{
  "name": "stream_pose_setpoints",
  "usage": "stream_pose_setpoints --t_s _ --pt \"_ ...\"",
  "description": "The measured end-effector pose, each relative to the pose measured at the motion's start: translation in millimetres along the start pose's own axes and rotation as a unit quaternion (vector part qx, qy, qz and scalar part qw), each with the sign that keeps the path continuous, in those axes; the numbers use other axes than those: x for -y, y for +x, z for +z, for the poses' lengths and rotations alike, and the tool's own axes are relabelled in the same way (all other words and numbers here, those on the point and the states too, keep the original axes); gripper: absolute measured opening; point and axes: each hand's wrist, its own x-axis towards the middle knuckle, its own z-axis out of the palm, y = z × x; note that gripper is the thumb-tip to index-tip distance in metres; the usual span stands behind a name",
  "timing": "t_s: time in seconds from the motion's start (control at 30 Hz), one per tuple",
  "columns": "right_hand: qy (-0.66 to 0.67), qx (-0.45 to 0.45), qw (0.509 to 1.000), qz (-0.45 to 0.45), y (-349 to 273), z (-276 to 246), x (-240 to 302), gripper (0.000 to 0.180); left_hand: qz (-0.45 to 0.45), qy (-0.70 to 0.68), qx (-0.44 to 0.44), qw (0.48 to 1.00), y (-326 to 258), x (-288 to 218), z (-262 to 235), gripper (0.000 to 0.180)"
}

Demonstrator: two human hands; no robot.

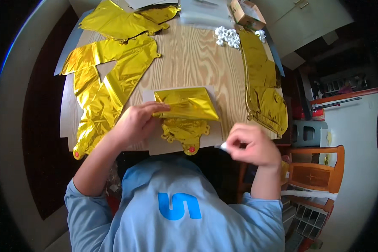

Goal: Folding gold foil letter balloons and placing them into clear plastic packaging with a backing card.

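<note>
A folded gold foil balloon (188, 105) lies on a grey card (168, 145) near the table's front edge. My left hand (136, 122) presses on the fold's left corner with its fingers. My right hand (254, 145) hovers off the table's front right corner, fingers pinched on a small white piece (223, 146); what it is I cannot make out. The balloon's lower part with a red-dotted tab (191, 148) sticks out below the fold.
Flat gold foil balloons lie on the wooden table (189, 59): a large one at left (101, 84), another at the back left (117, 21), one along the right edge (262, 84). Small white rings (227, 37) and a cardboard box (247, 13) sit at the back. A wooden chair (319, 172) stands right.
</note>
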Motion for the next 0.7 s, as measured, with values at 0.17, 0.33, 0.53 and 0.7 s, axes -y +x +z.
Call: stream_pose_setpoints --t_s 0.17,0.33,0.53,0.7 --pt "-0.199 -0.159 0.963 -0.093 29 60 -14 0.031 -0.037 -0.024 0.009 0.999 19 5 -5 0.031" --pt "-0.293 -0.110 0.943 -0.113 14 70 -12 0.066 -0.029 -0.044 -0.002 0.999 14 -6 -15 0.027" --pt "-0.296 -0.208 0.915 -0.178 3 111 -48 0.035 -0.008 0.002 0.017 1.000 6 -19 -14 0.026" --pt "-0.181 -0.246 0.939 -0.160 12 107 -43 0.023 -0.030 0.010 -0.009 0.999 6 -24 -15 0.025"
